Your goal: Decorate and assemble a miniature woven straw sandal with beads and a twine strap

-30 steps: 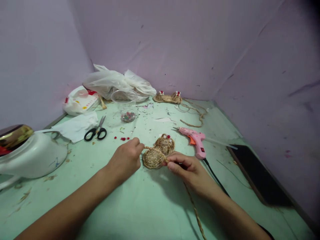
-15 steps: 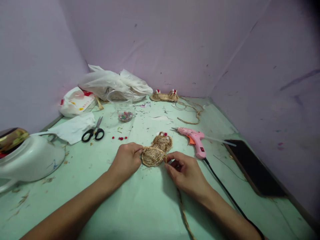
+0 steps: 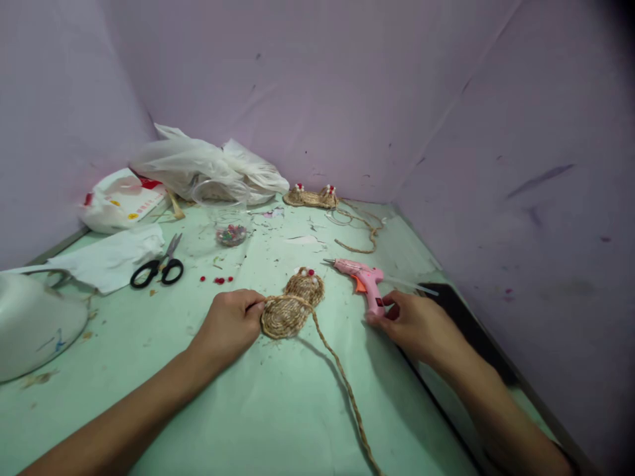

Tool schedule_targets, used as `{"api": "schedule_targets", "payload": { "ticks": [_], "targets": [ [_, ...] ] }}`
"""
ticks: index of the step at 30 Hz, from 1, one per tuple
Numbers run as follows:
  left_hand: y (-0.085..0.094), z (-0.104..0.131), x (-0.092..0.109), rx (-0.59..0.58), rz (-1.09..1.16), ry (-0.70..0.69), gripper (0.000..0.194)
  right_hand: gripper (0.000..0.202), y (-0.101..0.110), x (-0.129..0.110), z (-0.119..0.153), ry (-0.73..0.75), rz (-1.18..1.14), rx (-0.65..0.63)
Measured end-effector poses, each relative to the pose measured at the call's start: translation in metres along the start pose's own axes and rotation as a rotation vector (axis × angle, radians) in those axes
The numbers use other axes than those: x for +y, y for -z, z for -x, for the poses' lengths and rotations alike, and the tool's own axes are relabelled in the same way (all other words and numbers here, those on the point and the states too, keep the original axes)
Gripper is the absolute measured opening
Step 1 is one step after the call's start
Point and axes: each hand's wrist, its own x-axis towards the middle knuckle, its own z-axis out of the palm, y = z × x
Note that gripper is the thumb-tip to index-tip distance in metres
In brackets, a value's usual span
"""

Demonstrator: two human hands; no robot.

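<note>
My left hand [image 3: 235, 324] is closed in a pinch at the left edge of a coiled jute rope piece [image 3: 288, 316], where the strand crosses its waist. The piece is two joined rounds lying flat, with a red bead and white beads at its far end. From it a loose length of jute rope [image 3: 342, 370] trails toward the near edge of view. My right hand [image 3: 414, 324] has its thumb and fingers on the handle end of a pink glue gun [image 3: 364, 277], which lies on the table with its nozzle pointing left.
Black-handled scissors [image 3: 157, 264], red beads [image 3: 219, 280] and a clear cup [image 3: 231, 231] of beads are to the left. A white bowl [image 3: 40, 324] stands far left. Behind are plastic bags [image 3: 208, 165] and another beaded rope piece [image 3: 311, 198]. A dark phone-like slab [image 3: 476, 324] lies right.
My right hand has let go of the rope and moved right to the glue gun's handle. The rope now hangs free of it. My left hand still pinches the piece's edge. The view has shifted right.
</note>
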Motion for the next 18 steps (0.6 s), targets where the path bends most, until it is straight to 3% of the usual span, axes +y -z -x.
{"api": "schedule_targets", "payload": {
  "ticks": [4,11,18],
  "targets": [
    [0.000,0.001,0.000,0.000,0.002,-0.004,0.020,0.028,-0.014,0.001,-0.015,0.037,-0.039,0.054],
    [0.001,-0.002,0.000,-0.063,-0.119,-0.003,0.027,0.027,-0.004,0.004,-0.066,0.113,-0.022,0.221],
    [0.000,-0.001,-0.002,-0.066,-0.116,-0.001,0.028,0.029,-0.022,-0.025,-0.101,0.071,-0.010,0.300]
  ]
}}
